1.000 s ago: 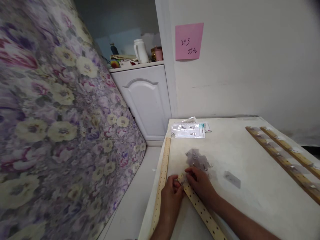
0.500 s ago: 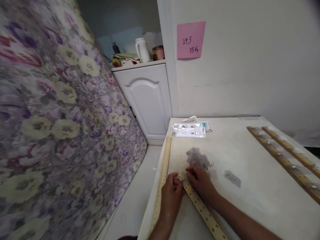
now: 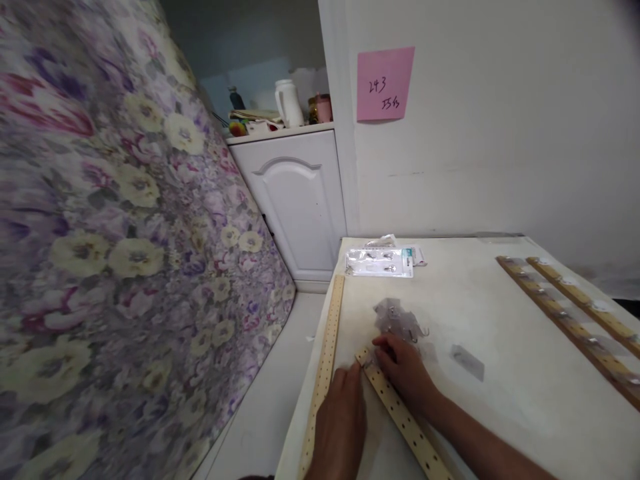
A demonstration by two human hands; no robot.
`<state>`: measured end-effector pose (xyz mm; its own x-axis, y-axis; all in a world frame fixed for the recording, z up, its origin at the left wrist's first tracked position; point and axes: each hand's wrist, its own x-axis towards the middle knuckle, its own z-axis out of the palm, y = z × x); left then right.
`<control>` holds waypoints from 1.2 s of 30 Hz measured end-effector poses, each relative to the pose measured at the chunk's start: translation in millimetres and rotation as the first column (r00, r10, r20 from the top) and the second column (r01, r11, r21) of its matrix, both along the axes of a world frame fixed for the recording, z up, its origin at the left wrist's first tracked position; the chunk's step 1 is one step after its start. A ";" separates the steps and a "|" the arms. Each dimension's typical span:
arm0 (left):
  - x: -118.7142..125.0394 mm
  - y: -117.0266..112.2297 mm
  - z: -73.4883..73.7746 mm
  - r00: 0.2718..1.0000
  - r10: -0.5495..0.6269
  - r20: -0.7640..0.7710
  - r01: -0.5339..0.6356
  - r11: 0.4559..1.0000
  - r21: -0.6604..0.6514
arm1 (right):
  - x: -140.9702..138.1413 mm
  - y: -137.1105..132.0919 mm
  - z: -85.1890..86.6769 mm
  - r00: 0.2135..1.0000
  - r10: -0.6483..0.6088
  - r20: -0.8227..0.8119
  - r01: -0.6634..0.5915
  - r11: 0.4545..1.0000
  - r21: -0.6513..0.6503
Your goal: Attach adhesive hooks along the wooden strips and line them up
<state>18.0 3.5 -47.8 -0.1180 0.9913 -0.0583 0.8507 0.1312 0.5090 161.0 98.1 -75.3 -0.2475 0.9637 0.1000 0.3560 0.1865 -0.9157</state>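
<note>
A perforated wooden strip point(image 3: 407, 423) lies slantwise on the table in front of me. My right hand point(image 3: 407, 373) is along the right side of its far end, with bent fingers closed against it. Close to those fingertips a small clear piece point(image 3: 369, 362) sits on the strip; its shape is blurred. My left hand point(image 3: 343, 423) is just left of the strip, knuckles up, and its fingertips are hidden. Beyond my right hand lies a pile of clear adhesive hooks point(image 3: 397, 317). A single clear square point(image 3: 467, 360) rests to the right.
Another perforated strip point(image 3: 330, 333) runs along the table's left edge. Blister packs point(image 3: 380, 262) lie at the back. On the right are two wooden strips point(image 3: 565, 313) bearing clear hooks. A floral curtain point(image 3: 150, 267) hangs at left, beside a white cabinet point(image 3: 295, 193).
My left hand has drawn back toward me from the strip's far end and turned knuckles up. My right hand stays at the strip, almost unmoved. The view has shifted slightly.
</note>
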 end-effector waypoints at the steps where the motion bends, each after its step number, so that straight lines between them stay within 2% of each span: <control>1: 0.9 0.9 1.8 1.000 -0.007 -0.014 0.007 1.000 -0.018 | 0.1 0.1 -0.1 1.000 0.002 0.003 -0.002 1.000 0.001; 5: 2.5 5.7 7.7 0.999 -0.033 -0.038 0.031 0.998 -0.051 | 0.1 0.2 -0.2 1.000 0.012 -0.001 -0.012 1.000 -0.006; 15: 1.9 6.3 6.8 0.997 -0.044 -0.071 0.042 0.999 -0.027 | 0.0 0.0 3.6 1.000 0.011 0.023 -0.012 1.000 0.017; 27: 7.2 7.6 14.3 0.990 -0.052 -0.130 0.039 0.994 -0.101 | 0.2 -0.7 4.0 1.000 0.008 0.006 -0.008 1.000 0.019; 36: 8.9 8.3 13.3 0.985 -0.065 -0.157 0.050 0.994 -0.100 | -1.5 -0.1 2.6 1.000 0.011 0.022 -0.011 1.000 -0.011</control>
<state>26.8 11.9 -34.5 -0.0762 0.9875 -0.1380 0.9277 0.1209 0.3533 159.5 98.0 -72.7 -0.2605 0.9618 0.0841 0.3745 0.1809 -0.9094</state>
